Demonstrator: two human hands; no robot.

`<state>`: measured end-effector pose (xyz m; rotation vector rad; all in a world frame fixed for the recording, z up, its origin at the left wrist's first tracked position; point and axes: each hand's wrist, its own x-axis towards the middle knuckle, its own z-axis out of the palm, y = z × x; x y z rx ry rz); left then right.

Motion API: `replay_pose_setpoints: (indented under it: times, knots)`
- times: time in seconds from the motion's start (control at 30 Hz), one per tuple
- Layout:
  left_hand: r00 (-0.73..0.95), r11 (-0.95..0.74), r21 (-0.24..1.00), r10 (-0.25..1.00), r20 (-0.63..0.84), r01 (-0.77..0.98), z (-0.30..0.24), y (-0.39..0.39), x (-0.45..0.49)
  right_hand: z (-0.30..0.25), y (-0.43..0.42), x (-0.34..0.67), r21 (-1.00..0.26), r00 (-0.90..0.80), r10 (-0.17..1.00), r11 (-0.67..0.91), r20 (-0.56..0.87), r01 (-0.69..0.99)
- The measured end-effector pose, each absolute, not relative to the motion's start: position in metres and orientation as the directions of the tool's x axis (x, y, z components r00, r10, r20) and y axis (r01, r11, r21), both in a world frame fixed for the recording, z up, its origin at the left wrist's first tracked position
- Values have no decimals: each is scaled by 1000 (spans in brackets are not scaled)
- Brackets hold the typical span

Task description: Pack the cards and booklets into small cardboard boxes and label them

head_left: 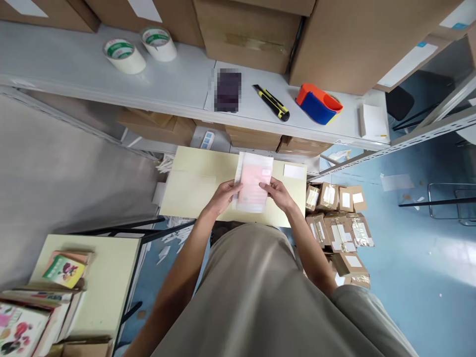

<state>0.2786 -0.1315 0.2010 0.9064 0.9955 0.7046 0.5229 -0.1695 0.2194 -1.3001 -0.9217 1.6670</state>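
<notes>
Between my two hands is a whitish translucent plastic bag (253, 204) with a flat pink item (253, 184) showing through it, perhaps a booklet; its kind is blurred. My left hand (224, 194) grips the bag's left edge, thumb on top. On the opposite edge my right hand (278, 192) pinches it the same way. The bag is over a pale yellow table (193, 191). A white label or slip of paper (293, 171) lies on the table to the right of my right hand.
On the grey shelf (178, 82) ahead are tape rolls (124, 55), a yellow-black utility knife (271, 102), a red-blue tape dispenser (319, 103) and large cartons (249, 37). Taped boxes (338, 230) stack at right. Books (65, 270) lie on a side table (107, 277) at left.
</notes>
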Motion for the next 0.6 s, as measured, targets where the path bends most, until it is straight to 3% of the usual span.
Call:
replay_pose_setpoints:
  times: [0.23,0.43,0.6]
  knots:
    - [279,316,945,902,-328,89,214,-139,294,210,-170,523,-912,-63,924,-383,-378,-145]
    - [218,147,935,950,-224,322,212,-142,300,193,-177,514,-919,228,907,-382,-353,97]
    - [250,-30,734,949,-193,678,216,-153,317,189,-186,490,-945,36,946,-324,-323,38]
